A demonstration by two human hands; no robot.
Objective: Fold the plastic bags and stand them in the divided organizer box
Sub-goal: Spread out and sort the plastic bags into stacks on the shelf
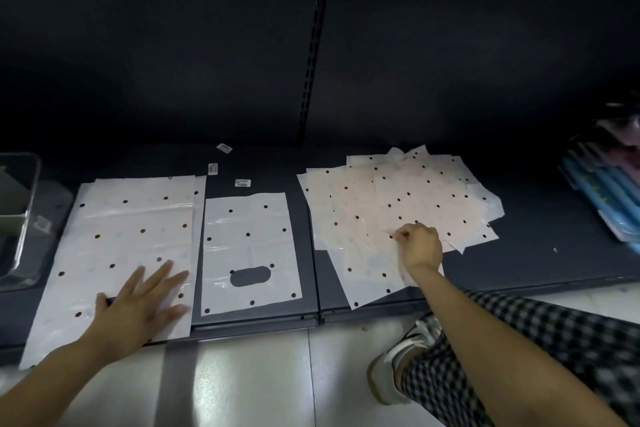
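Dark shelf (540, 263) above pale floor tiles (249, 381): left hand (145, 305) flat on bag (117, 253), right hand (420, 246) pinching pile (398, 204).

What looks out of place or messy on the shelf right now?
The pile of dotted bags on the right is fanned out askew, and one bag overhangs the shelf edge. The right hand pinches one. Three small labels lie loose behind the flat bag. The left hand presses the large bag.
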